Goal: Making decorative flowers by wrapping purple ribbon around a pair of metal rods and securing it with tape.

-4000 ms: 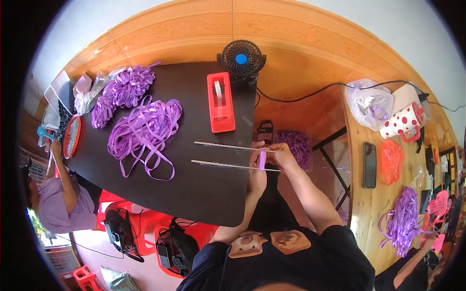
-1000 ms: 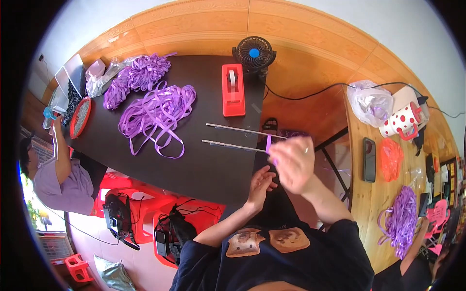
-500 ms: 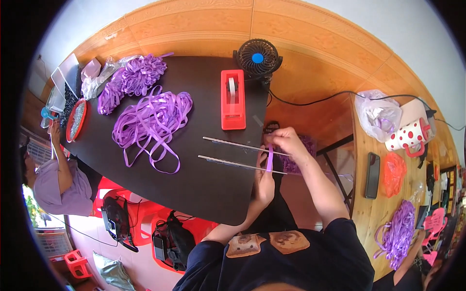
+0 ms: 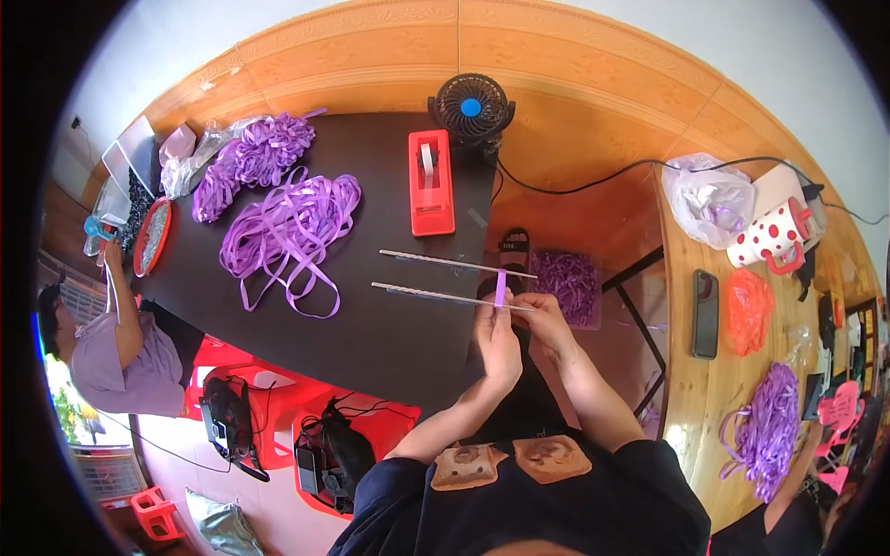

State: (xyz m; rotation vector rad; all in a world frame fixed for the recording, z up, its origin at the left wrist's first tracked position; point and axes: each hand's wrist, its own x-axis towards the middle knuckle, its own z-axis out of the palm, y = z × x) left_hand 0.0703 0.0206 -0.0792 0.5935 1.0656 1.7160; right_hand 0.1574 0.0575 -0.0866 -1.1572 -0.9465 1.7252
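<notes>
Two thin metal rods (image 4: 422, 290) jut side by side past the right edge of the dark table. A purple ribbon (image 4: 501, 288) is wrapped across both rods near their outer ends. My left hand (image 4: 498, 347) is closed at the ribbon, thumb and fingers pinching it just below the nearer rod. Beside it, my right hand (image 4: 552, 329) pinches by the tip of that rod, fingertips close together on the ribbon; the ribbon's end is hidden by the fingers. A loose heap of purple ribbon (image 4: 287, 227) lies on the table to the left.
A red tape dispenser (image 4: 431, 185) and black fan (image 4: 471, 107) stand at the back of the dark table (image 4: 371, 352). A bin of purple pieces (image 4: 567, 289) is on the floor. The wooden table (image 4: 681, 371) at right holds a dotted mug (image 4: 769, 236). A person (image 4: 120, 361) works at far left.
My right hand has come down from above the farther rod to beside the nearer rod's tip, bringing the ribbon round. The view has shifted slightly.
</notes>
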